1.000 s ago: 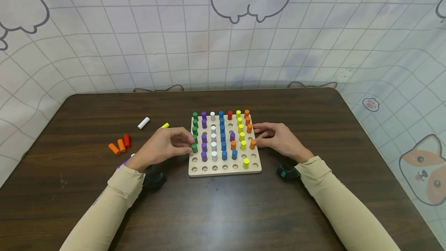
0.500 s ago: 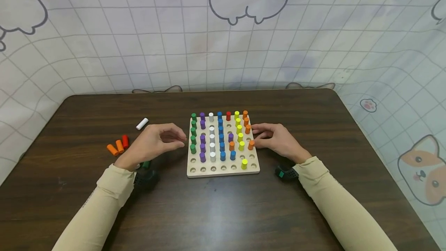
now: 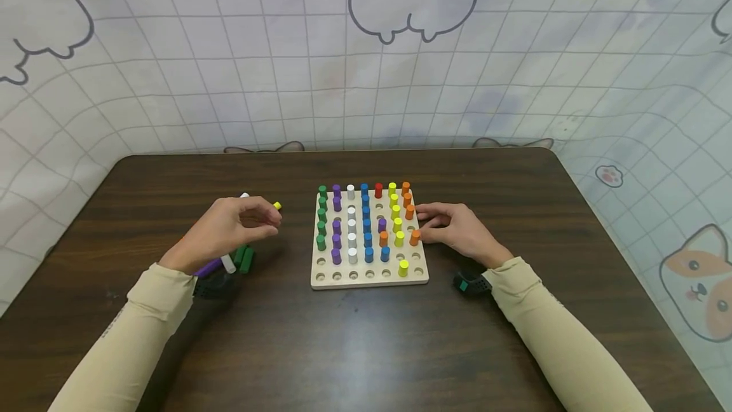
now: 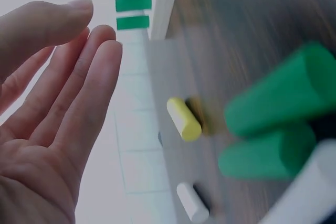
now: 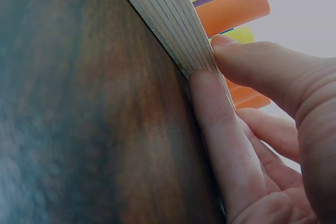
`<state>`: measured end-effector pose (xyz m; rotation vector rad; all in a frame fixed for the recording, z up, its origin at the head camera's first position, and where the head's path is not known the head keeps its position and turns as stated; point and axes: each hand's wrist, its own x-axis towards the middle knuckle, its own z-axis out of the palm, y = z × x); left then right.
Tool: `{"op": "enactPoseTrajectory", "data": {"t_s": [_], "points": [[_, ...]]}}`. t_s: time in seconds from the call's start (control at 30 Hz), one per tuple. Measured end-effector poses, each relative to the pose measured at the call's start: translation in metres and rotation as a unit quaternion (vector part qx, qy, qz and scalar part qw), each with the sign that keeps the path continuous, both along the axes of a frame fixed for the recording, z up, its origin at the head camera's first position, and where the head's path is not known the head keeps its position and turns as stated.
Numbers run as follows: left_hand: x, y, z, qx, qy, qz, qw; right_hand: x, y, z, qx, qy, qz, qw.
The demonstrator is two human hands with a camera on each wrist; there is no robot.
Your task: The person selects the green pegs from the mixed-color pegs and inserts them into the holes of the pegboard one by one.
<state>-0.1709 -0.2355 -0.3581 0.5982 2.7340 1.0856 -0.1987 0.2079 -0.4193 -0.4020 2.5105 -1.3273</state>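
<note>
A square wooden pegboard lies on the table, with columns of coloured pegs standing in its holes. The leftmost column has several green pegs. My left hand hovers left of the board, fingers loosely bent and thumb apart, with nothing held. Beneath its wrist lie two green pegs, a white peg and a purple peg. My right hand holds the board's right edge, thumb tip at the top face and a finger along the side, near an orange peg.
A loose yellow peg lies just beyond my left fingertips. Another white peg is partly hidden behind that hand. Around everything spreads the dark wooden table, with a hanging grid-patterned cloth behind it.
My left hand has left the lowest green peg on the board and drawn back leftward, uncovering loose green pegs and covering the loose orange and red ones. My right hand stays at the edge.
</note>
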Motion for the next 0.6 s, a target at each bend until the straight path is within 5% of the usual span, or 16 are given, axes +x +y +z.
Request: {"op": "enactPoseTrajectory", "data": {"t_s": [0.6], "points": [[0.015, -0.033, -0.007, -0.041, -0.034, -0.016, 0.9985, -0.001, 0.000, -0.001, 0.000, 0.003, -0.003, 1.000]]}}
